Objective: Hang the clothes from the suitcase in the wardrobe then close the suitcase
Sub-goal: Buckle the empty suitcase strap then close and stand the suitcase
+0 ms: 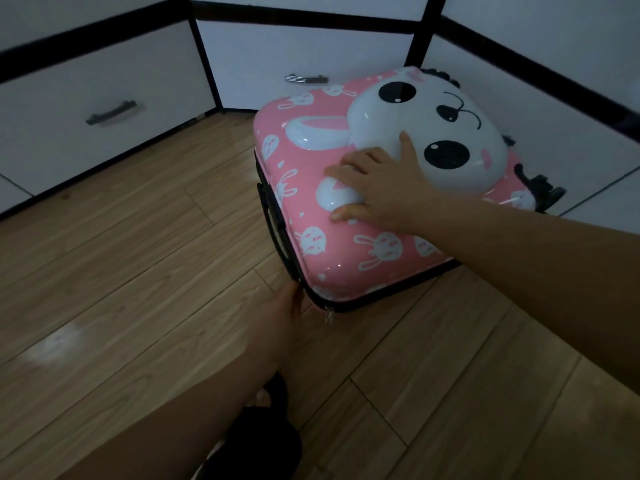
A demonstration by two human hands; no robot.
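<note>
A: Where was there open room?
B: Bare wood-plank floor [131, 258] lay left of the pink rabbit-print hard-shell suitcase [346, 244].
A: And obstacles?
B: White black-trimmed drawer fronts [104, 98] stood close behind it.

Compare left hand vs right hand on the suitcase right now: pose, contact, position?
The right hand lies flat with fingers spread on top of the suitcase, across the raised white rabbit face; the left hand is low at the near corner, by the black zipper seam. The right hand's fingers all show; the left hand's fingertips are hidden against the edge, so its grip cannot be judged. Both touch the closed pink shell, and both forearms are bare.
</note>
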